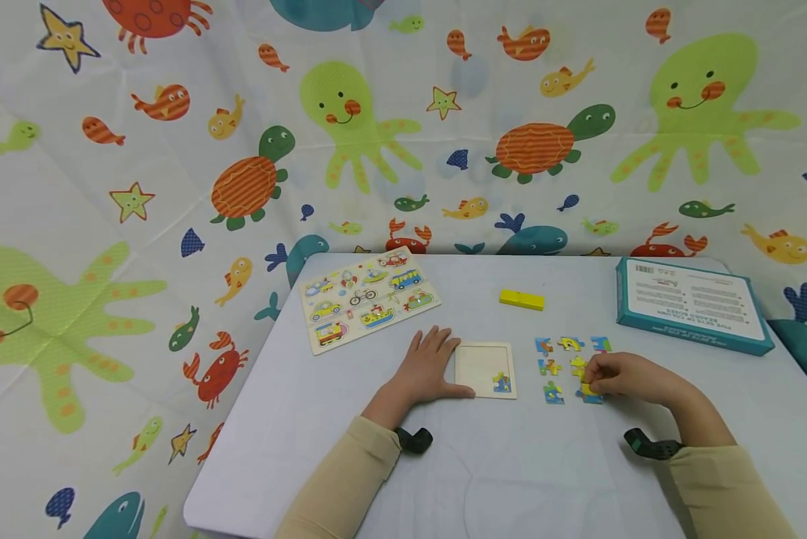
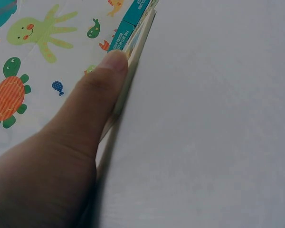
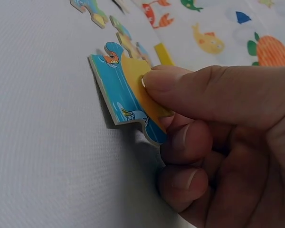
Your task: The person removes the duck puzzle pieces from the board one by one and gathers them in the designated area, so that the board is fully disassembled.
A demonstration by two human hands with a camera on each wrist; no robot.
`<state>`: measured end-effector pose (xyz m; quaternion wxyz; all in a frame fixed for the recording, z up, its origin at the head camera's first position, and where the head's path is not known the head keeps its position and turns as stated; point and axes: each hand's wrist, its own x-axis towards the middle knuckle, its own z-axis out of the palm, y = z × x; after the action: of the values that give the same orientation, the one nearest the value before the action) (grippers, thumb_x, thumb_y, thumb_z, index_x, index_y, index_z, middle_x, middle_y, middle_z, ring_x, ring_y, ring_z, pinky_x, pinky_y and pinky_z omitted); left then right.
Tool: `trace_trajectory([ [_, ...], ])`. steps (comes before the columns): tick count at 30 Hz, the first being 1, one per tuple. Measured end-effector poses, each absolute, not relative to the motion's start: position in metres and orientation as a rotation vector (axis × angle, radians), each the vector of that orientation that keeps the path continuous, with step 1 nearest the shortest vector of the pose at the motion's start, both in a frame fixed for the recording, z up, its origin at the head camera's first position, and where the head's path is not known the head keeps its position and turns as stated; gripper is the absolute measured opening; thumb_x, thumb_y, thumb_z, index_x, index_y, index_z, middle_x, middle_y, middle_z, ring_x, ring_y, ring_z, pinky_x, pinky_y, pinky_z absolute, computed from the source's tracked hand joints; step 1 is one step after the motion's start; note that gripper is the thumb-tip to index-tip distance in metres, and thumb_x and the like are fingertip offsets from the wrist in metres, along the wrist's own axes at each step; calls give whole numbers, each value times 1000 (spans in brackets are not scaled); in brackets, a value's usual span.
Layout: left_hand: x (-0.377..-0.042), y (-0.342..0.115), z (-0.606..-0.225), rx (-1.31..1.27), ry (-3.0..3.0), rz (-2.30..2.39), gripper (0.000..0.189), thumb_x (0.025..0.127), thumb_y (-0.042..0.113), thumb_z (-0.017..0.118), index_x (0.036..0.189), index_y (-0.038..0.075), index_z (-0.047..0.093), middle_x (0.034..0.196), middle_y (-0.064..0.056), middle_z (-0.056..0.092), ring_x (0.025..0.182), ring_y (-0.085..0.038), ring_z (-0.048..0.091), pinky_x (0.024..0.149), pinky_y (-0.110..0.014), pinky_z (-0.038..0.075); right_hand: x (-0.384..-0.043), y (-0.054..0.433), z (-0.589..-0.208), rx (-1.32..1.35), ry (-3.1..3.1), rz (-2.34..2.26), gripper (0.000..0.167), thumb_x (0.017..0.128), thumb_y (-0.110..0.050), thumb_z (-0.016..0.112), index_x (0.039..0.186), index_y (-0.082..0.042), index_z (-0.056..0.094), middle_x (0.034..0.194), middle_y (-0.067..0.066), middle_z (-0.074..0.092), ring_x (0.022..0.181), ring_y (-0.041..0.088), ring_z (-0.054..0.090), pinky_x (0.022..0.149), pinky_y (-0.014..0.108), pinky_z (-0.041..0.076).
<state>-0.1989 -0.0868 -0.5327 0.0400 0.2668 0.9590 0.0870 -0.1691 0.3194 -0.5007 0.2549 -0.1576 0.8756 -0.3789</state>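
A small square wooden puzzle tray lies flat, one puzzle piece in its lower right corner. My left hand steadies the tray, fingers spread by its left side and thumb along its near edge; in the left wrist view the thumb presses that edge. Between thumb and curled fingers my right hand pinches a blue and yellow jigsaw piece with fish printed on it, tilted up from the cloth. Several loose puzzle pieces lie in rough rows between the tray and the right hand.
Behind the left hand is a wooden vehicle puzzle board. A yellow block lies beyond the loose pieces, and a teal box stands at the back right. A patterned sea-animal cloth hangs behind the white table.
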Motion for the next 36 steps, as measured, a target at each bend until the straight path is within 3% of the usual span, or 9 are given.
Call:
trace_trajectory([
  [9, -200, -86, -536, 801, 2937, 265, 113, 68, 92, 52, 154, 22, 34, 163, -2, 26, 154, -26, 14, 124, -52, 10, -169, 316, -502, -382, 2413, -983, 17, 92, -28, 69, 99, -13, 64, 91, 3, 59, 87, 16, 49, 68, 25, 41],
  [25, -201, -87, -535, 794, 2934, 266, 113, 67, 93, 50, 154, 22, 34, 163, -2, 25, 154, -26, 13, 124, -52, 9, -172, 303, -481, -354, 2552, -916, 21, 96, -33, 64, 104, -14, 65, 88, 2, 58, 81, 17, 52, 64, 26, 43],
  [36, -200, -87, -535, 811, 2945, 266, 113, 67, 93, 51, 153, 21, 35, 162, -2, 27, 154, -27, 15, 124, -53, 11, -187, 267, -468, -432, 2521, -945, 17, 97, -30, 63, 105, -15, 65, 99, 4, 64, 89, 20, 54, 74, 31, 48],
])
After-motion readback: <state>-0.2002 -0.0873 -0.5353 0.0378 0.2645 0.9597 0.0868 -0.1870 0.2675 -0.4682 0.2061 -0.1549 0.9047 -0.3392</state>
